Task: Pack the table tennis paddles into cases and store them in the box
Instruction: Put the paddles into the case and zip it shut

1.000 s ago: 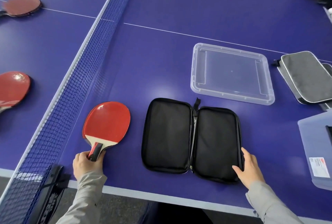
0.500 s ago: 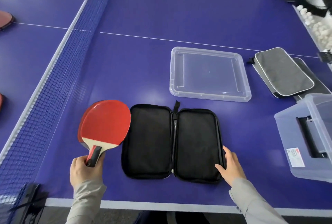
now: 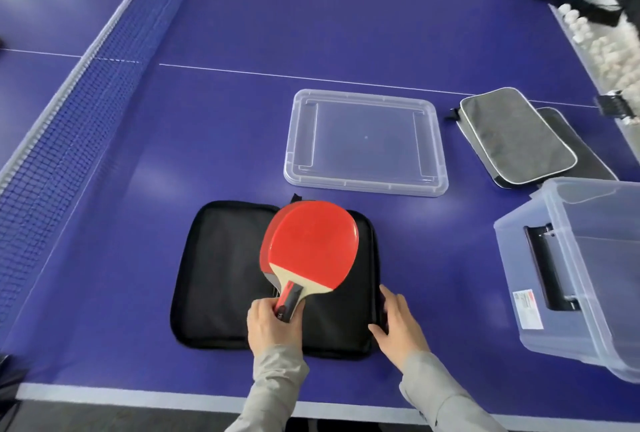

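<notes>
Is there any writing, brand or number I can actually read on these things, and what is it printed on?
Nothing can be read as words.
White sticker with red marks on the clear storage box: print too small and blurred.
Paddle handle, held in the left hand: a small pale mark, unreadable.
Open black case, clear lid, grey case: no text visible.

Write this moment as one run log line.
left hand: holds red paddle over open black case | right hand: on case edge | storage box: nothing inside visible
</notes>
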Demonstrator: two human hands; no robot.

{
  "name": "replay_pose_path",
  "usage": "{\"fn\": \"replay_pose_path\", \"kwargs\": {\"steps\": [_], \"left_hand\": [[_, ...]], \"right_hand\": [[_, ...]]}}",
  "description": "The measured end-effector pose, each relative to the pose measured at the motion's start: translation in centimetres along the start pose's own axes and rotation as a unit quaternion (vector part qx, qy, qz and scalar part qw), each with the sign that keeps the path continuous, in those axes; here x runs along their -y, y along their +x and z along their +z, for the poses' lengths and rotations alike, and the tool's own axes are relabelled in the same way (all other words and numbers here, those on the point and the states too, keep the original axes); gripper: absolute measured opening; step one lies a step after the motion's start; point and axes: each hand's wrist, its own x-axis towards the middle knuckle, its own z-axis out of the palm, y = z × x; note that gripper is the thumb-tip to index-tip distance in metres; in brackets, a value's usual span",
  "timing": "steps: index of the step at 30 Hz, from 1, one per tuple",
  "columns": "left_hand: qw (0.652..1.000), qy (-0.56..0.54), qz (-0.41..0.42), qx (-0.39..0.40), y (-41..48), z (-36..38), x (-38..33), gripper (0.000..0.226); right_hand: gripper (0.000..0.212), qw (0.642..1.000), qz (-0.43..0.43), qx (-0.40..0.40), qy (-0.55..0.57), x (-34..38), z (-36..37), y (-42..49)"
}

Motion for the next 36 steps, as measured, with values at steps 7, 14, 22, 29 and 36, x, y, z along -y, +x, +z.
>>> {"fn": "replay_pose_path", "kwargs": {"steps": [7,14,22,29,36], "left_hand": [[0.999,-0.016,-0.044,-0.019,-3.6,5.2,-0.8,0.031],[0.999,-0.006,-0.037,-0.025,-4.4,7.8,-0.4,0.033],[0.998,0.060,-0.023,0.010,-4.5,7.0,-0.2,0.050],[0.990,-0.105,-0.072,0.064,-0.5,3.0,-1.3,0.057],[0.983,-0.009,-0.037,0.181,5.5,3.1,-3.1,0.066]], "right_hand": [[0.073,0.999,-0.038,-0.006,0.025,-1.0,0.5,0.5],[0.072,0.998,-0.063,-0.017,0.025,-1.7,0.8,0.8],[0.052,0.980,-0.042,-0.086,0.177,-1.1,0.0,1.1],[0.048,0.972,-0.026,-0.100,0.213,1.4,-2.4,4.8],[0.048,0.981,-0.024,-0.084,0.176,2.7,-2.6,6.0]]}}
